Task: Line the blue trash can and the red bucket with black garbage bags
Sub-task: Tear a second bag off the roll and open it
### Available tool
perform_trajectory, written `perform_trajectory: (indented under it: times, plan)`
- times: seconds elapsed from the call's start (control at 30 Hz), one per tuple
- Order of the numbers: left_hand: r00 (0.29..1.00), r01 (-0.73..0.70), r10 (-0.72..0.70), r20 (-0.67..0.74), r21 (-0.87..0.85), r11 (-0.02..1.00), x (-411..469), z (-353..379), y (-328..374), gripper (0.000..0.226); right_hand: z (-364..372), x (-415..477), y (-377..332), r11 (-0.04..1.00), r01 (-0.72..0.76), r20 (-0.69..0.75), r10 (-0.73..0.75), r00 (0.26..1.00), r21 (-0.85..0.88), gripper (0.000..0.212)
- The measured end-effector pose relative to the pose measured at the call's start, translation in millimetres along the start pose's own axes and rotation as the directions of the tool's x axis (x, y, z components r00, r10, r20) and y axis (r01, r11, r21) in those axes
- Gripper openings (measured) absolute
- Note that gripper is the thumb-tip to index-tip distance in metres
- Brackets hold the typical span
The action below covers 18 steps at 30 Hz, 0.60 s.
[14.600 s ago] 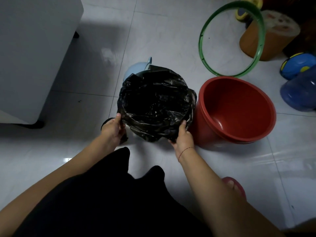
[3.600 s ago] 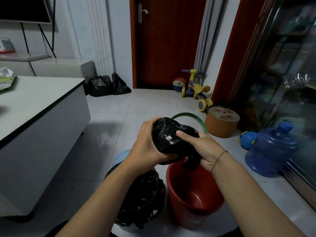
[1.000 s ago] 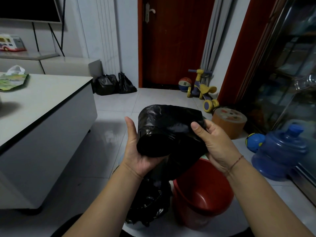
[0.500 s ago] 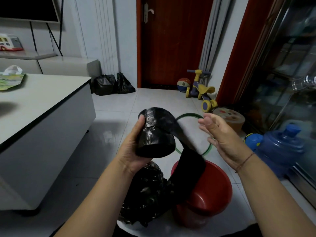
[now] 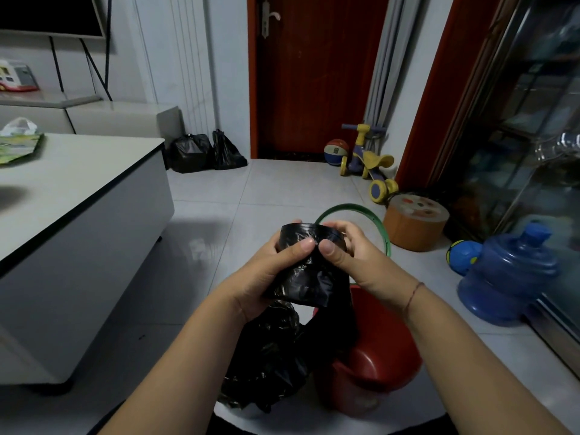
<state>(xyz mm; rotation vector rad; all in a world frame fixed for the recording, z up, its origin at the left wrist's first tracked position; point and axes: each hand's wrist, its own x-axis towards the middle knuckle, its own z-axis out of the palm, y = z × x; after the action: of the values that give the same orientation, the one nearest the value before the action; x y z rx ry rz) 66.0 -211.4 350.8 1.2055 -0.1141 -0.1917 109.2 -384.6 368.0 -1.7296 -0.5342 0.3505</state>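
Note:
A roll of black garbage bags (image 5: 309, 274) is held in front of me at chest height. My left hand (image 5: 266, 271) grips its left side and my right hand (image 5: 354, 259) grips its right side, both thumbs pressed on the front. A loose strip of bag hangs from the roll toward the floor. Below, the red bucket (image 5: 376, 365) stands bare on the tiles. To its left the trash can is covered by a crumpled black bag (image 5: 270, 356); its blue body is hidden.
A white low table (image 5: 72, 221) stands at the left. A green hoop (image 5: 381, 226), an orange stool (image 5: 414, 224), a blue water jug (image 5: 508, 274) and a blue-yellow ball (image 5: 463, 255) lie at the right. Full black bags (image 5: 204, 150) and a ride-on toy (image 5: 367, 161) sit by the door.
My right hand, which was off the roll and open half a second ago, has come back and taken hold of the roll's right side. The roll sits a little lower and more central.

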Motion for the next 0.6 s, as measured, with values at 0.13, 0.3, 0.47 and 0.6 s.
perform_trajectory:
  times: [0.13,0.3,0.47,0.6]
  plan:
    - [0.998,0.001,-0.001,-0.066,0.000,1.000,-1.0,-0.1,1.9,0.071,-3.4,-2.1,-4.1,0.993,-0.021,-0.108,0.009,0.994,-0.115,0.091]
    - [0.994,0.103,-0.109,0.003,-0.342,0.934,-1.3,1.4,-3.1,0.056,-1.7,-1.5,-9.7,0.996,0.062,-0.155,-0.052,0.986,0.061,0.051]
    - [0.981,0.190,-0.148,0.127,-0.451,0.872,1.8,3.8,-9.6,0.063,0.8,-3.7,-10.2,0.959,0.056,-0.123,-0.022,0.992,0.278,0.034]
    - [0.987,0.160,-0.134,0.092,-0.412,0.897,5.6,-3.1,-6.1,0.057,-7.0,-5.7,-7.0,0.957,0.069,-0.053,-0.056,0.997,0.281,0.042]
